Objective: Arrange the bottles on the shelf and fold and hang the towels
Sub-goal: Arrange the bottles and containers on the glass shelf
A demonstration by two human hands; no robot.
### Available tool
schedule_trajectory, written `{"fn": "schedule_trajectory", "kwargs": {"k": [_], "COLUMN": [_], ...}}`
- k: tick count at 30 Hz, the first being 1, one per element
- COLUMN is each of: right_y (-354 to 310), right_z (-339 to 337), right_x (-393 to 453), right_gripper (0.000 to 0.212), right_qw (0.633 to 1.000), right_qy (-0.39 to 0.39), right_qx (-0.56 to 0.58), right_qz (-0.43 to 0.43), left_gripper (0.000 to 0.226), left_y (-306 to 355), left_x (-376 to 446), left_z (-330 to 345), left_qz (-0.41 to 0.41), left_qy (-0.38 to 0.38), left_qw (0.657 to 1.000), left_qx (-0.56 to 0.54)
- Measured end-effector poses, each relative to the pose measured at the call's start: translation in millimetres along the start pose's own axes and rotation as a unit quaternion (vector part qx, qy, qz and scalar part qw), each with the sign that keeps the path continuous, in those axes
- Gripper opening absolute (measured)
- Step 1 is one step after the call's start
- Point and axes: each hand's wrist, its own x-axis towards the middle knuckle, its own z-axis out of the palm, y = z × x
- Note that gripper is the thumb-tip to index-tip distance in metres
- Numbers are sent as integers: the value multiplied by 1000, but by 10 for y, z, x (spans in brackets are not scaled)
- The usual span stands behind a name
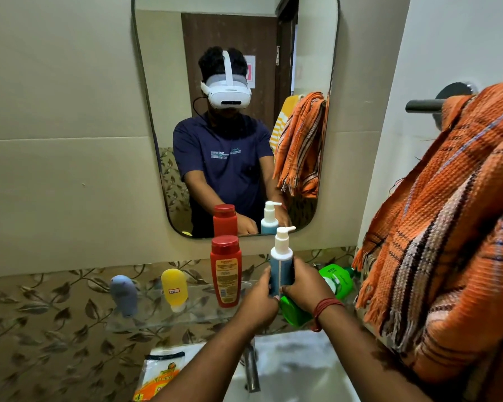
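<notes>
Bottles are standing along a clear glass shelf (186, 317) under the mirror (235, 111), and a blue pump bottle (280, 264) is being held upright just above the shelf's right part by both hands. The left hand (259, 303) is wrapping its curled fingers round the lower left side of that bottle, and the right hand (308, 285) is curling round its right side, thumb lying across the front near the base; the fingertips behind the bottle are hiding from view. A red bottle (225, 271) is standing just to the left of it, a yellow tube (174, 288) and a grey-blue tube (124, 294) sitting cap-down farther left. A green bottle (336, 278) is lying behind the right hand, largely covered by it, so whether it is one bottle or two is hard to tell. An orange striped towel (447, 227) is hanging bunched over a rail (423, 105) on the right, its lower part cut off by the frame edge
</notes>
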Motion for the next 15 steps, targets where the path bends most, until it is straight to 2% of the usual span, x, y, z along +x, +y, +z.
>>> {"fn": "schedule_trajectory", "kwargs": {"k": [10, 15], "right_y": [67, 120], "right_z": [69, 70], "right_x": [-8, -58], "right_gripper": [52, 53], "right_qw": [1000, 999], "right_qy": [5, 24], "right_qx": [21, 24], "right_qz": [7, 12], "left_gripper": [74, 73], "left_y": [-31, 31], "left_x": [22, -40], "left_z": [17, 12], "left_qz": [-5, -30], "left_qy": [-2, 30], "left_qw": [1000, 997], "left_qx": [5, -60]}}
